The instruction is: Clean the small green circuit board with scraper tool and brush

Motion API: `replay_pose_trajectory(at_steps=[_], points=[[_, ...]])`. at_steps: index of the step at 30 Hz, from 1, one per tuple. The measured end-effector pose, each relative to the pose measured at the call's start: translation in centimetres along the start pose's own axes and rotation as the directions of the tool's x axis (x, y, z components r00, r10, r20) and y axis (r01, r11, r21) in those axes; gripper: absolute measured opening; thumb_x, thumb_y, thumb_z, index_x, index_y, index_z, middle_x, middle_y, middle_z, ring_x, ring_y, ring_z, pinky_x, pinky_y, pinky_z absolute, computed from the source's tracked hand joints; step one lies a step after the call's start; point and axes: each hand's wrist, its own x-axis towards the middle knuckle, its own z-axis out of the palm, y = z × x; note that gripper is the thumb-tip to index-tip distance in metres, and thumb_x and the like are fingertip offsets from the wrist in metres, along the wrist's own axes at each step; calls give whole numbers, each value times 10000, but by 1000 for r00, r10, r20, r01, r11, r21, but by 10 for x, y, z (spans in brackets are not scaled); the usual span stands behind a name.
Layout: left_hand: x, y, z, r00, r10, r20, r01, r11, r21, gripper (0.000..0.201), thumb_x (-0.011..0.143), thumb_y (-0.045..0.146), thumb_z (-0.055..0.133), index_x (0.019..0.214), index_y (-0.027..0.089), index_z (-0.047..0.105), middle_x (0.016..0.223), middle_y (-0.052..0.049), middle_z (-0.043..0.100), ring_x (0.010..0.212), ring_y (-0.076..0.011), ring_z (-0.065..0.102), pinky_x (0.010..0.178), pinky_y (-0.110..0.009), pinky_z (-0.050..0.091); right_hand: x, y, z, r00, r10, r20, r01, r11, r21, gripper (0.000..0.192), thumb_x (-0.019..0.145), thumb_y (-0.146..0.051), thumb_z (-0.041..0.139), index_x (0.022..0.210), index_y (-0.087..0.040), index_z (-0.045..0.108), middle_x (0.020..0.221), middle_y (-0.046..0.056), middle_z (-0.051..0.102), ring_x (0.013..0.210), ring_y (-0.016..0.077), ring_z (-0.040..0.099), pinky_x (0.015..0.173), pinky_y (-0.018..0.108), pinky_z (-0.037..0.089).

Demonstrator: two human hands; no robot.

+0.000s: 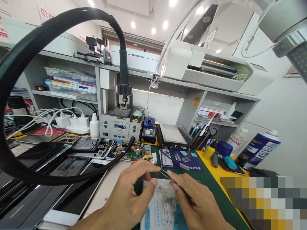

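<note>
Fine tweezers work in hand, by look of it. Right hand [196,198] grips slim metal tweezers [165,173] at 6 o'clock in view, tips just beside left hand [131,195]. Left thumb and index curled, narrow gap; can't tell if tiny part held. Next move seems to call for steady tips, light squeeze. Tweezers thin, shiny, tilted, pointing 10 o'clock, above scuffed white-blue pad [163,201].

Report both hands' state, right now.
Left hand: partly curled; can't tell whether it's holding anything.
Right hand: closed, holding tweezers.
</note>
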Motion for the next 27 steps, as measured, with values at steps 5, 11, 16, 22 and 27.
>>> replay_pose_trajectory(at_steps=[5, 11, 16, 22, 27], points=[[1, -1, -1, 1000, -2, 16, 3, 1000, -14, 202, 985, 202, 541, 1146, 225, 661, 983, -12, 655, 881, -142, 614, 833, -273, 490, 1, 1, 1, 1000, 5, -6, -5, 1000, -5, 426, 994, -107, 474, 1403, -209, 532, 788, 22, 623, 614, 126, 561, 512, 232, 421], [1, 0, -1, 1000, -12, 18, 13, 999, -32, 180, 988, 222, 540, 1126, 231, 656, 1017, -17, 631, 901, -148, 608, 845, -294, 487, -1, 1, 1, 1000, 15, 7, -15, 1000, 3, 442, 995, -109, 472, 1422, -214, 516, 808, 28, 628, 635, 132, 574, 520, 236, 429], [0, 3, -1, 1000, 6, -8, -7, 1000, -15, 182, 979, 219, 541, 1132, 226, 641, 1018, -27, 599, 892, -153, 608, 846, -309, 485, -2, 1, 1, 1000, 7, 4, -8, 1000, 4, 444, 988, -94, 478, 1413, -213, 522, 840, 33, 645, 677, 130, 595, 547, 230, 446], [1, 2, 0, 1000, 9, -2, -9, 1000, -30, 171, 979, 218, 540, 1121, 214, 635, 1018, -33, 598, 885, -152, 603, 842, -307, 483, -2, 2, 1, 1000, 12, 6, -12, 1000, 0, 448, 988, -99, 486, 1417, -223, 518, 834, 25, 641, 676, 126, 595, 550, 229, 443], [-1, 1, 0, 1000, 8, 1, -8, 1000, -30, 173, 977, 201, 535, 1118, 227, 633, 1009, -27, 603, 913, -155, 596, 861, -307, 472, -2, 1, 1, 1000, 4, -4, -4, 1000, -2, 439, 990, -104, 483, 1412, -221, 519, 834, 27, 644, 678, 127, 600, 554, 230, 447]])
